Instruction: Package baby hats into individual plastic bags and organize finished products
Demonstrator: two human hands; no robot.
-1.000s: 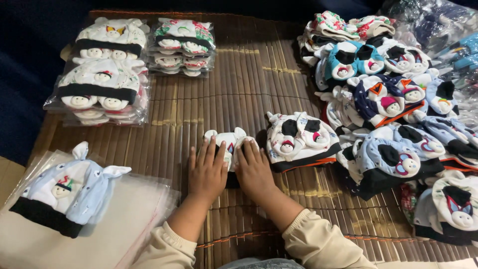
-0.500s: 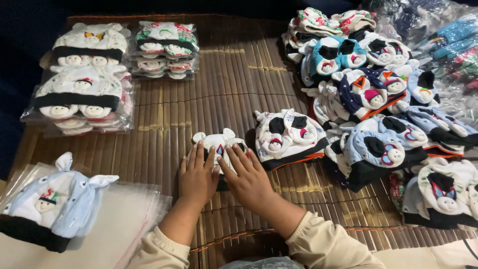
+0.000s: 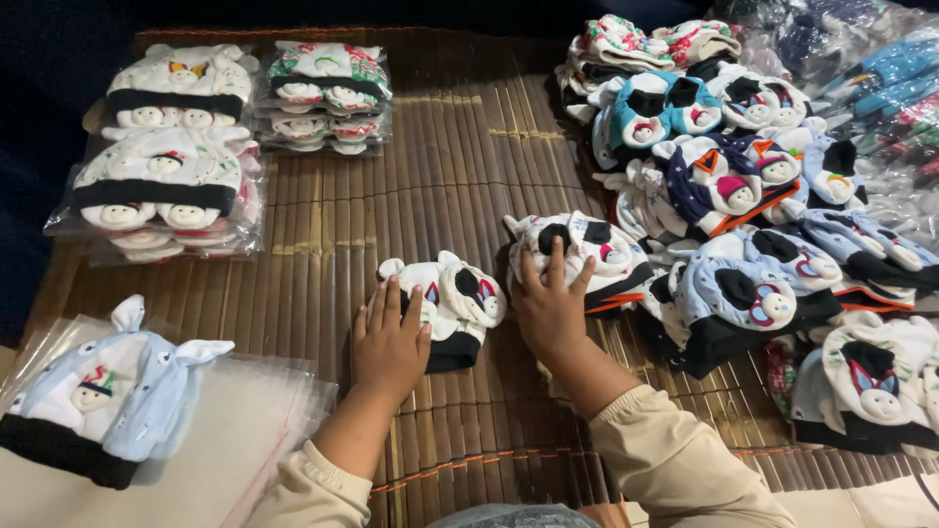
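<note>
Resting flat on a small white baby cap (image 3: pixel 452 303) with a black band, the left hand (image 3: pixel 389 342) lies palm down with its fingers spread over the cap's left side, pressing on it rather than gripping it. The cap sits near the middle of the brown bamboo mat (image 3: pixel 440 176), directly in front of the person, between the two hands. The right hand (image 3: pixel 550 303) lies just to the cap's right, fingers splayed and open, its fingertips on a second cap (image 3: pixel 587 256) with black patches and an orange edge; it touches that cap without closing around it. To the right of this, a large loose heap of caps (image 3: pixel 743 196) in blue, white and navy spreads toward the mat's edge. At the far left of the mat stand wrapped stacks of white caps (image 3: pixel 166 166), and beside them a smaller wrapped stack with green trim (image 3: pixel 328 93). At the near left, a pale blue cap (image 3: pixel 98 391) with two pointed ears lies on a pile of clear plastic bags (image 3: pixel 245 430), well apart from both hands.
</note>
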